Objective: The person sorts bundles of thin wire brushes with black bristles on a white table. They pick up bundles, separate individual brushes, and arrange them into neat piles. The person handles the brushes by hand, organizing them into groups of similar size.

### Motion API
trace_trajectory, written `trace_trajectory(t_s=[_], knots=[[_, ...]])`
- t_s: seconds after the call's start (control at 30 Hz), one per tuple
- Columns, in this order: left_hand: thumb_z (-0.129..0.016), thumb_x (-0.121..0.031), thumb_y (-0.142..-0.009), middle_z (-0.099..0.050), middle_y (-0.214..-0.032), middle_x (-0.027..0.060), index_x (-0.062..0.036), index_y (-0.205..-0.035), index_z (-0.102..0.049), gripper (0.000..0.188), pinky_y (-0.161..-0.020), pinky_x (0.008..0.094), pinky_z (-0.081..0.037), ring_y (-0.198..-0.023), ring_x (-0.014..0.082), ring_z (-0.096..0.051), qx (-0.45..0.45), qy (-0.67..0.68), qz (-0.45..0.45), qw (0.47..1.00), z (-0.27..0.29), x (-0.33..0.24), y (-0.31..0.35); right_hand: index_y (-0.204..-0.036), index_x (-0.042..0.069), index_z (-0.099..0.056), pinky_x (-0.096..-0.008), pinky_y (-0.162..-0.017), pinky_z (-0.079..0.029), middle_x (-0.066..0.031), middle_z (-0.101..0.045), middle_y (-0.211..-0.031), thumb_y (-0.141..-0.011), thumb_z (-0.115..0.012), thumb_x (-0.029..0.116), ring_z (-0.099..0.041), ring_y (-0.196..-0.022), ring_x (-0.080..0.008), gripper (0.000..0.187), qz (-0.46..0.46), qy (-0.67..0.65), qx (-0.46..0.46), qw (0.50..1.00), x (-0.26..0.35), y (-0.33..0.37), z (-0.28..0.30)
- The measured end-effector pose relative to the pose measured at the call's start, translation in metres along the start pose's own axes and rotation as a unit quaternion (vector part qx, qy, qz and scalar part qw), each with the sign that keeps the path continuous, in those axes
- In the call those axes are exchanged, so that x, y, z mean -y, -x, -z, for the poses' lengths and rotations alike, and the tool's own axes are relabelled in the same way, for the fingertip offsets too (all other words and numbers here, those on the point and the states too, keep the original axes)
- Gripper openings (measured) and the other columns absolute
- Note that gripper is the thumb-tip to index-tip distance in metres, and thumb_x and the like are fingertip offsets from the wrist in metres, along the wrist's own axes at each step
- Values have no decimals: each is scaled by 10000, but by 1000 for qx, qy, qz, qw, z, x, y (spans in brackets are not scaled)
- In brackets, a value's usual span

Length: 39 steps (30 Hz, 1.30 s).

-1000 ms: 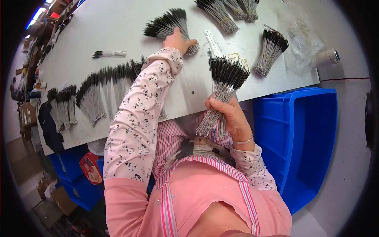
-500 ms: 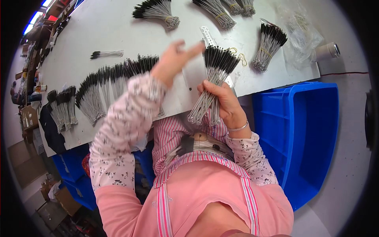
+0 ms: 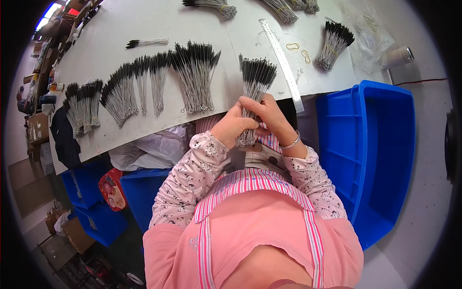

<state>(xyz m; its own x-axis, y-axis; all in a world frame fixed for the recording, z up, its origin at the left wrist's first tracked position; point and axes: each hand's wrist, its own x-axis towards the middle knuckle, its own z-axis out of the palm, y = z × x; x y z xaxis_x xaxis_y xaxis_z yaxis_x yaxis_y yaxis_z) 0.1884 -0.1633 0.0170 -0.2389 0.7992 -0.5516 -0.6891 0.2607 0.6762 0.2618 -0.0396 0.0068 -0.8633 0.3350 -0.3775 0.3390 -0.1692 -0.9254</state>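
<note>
My feed is bright and evenly lit from overhead, the pale worktop (image 3: 144, 29) almost shadowless. A ceiling light (image 3: 48, 9) glares top left. Fisheye bending curves straight edges, the corners go black, and the centre stays sharp.

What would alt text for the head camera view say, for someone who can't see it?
Seen from above, a person's left hand and right hand together grip a bundle of thin wire brushes with black bristle tips at the edge of a grey table. More brush bundles lie fanned across the table beside a metal ruler, and a blue plastic bin stands at the person's right.
</note>
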Motion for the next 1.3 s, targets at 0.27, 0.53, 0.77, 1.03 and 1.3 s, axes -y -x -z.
trace_trajectory(t_s=[0.27,0.53,0.77,1.03,1.3], knots=[[-508,91,-754,-568,-905,178,-37,-1315,-286,616,-563,305,-504,-614,180,-580,42,82,1,996,10,3,12,-875,72,-617,-369,-596,-445,-97,-591,-773,-716,-683,441,-586,-678,-284,407,234,541,-410,696,-19,1,56],[-517,38,-795,-562,-813,123,-33,-1214,-344,459,-471,279,-459,-531,142,-528,-33,37,-29,998,10,22,-3,-907,80,-602,-382,-626,-440,-90,-557,-816,-778,-643,235,-552,-734,-277,206,151,506,-413,742,-55,2,84],[-542,-8,-805,-542,-779,83,-23,-1191,-358,427,-465,246,-451,-522,122,-514,-116,-110,-55,986,7,42,-15,-712,63,-617,-348,-556,-430,-79,-593,-679,-778,-663,198,-562,-597,-262,157,322,324,-351,817,12,-7,26],[-597,-139,-786,-584,-1025,273,-16,-1304,-235,644,-820,428,-453,-978,418,-568,-246,-342,-194,886,-12,41,-15,-667,64,-587,-339,-494,-461,-91,-591,-647,-749,-670,264,-594,-552,-259,231,246,479,-301,787,20,-17,-32],[-655,-68,-732,-573,-1065,259,2,-1259,-297,641,-810,403,-468,-949,372,-595,-235,-270,-123,925,-3,37,-31,-727,4,-634,-317,-503,-455,-125,-619,-621,-742,-654,188,-592,-535,-246,186,185,270,-260,908,7,-38,-12]])
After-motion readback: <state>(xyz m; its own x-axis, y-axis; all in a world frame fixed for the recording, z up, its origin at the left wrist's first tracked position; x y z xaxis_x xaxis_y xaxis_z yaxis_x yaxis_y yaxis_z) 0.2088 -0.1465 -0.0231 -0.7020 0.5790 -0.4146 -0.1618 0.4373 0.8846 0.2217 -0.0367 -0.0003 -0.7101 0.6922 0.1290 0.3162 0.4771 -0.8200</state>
